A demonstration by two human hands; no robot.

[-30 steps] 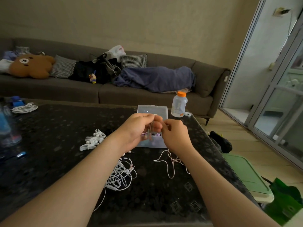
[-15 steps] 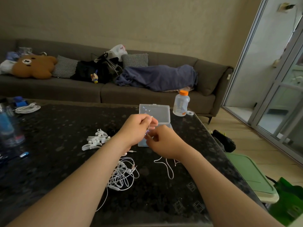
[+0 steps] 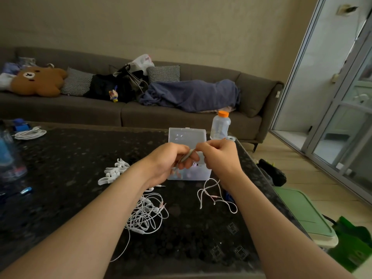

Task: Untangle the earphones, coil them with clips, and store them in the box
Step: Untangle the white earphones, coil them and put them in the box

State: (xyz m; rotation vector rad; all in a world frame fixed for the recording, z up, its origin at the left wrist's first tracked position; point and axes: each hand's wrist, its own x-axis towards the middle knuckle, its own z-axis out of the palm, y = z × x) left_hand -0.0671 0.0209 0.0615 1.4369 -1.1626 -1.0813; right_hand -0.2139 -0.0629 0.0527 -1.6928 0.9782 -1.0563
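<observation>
Both my grips pinch one thin pale earphone cord (image 3: 187, 155): left hand (image 3: 169, 158) curled round the gathered loops, right hand (image 3: 219, 156) pinching the strand, just in front of the clear plastic box (image 3: 201, 175). Best to keep tension even and loops equal. Half a second ago my right hand sat lower; now it is level.

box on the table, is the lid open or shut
Open: the box has its lid standing upright behind the base.
</observation>
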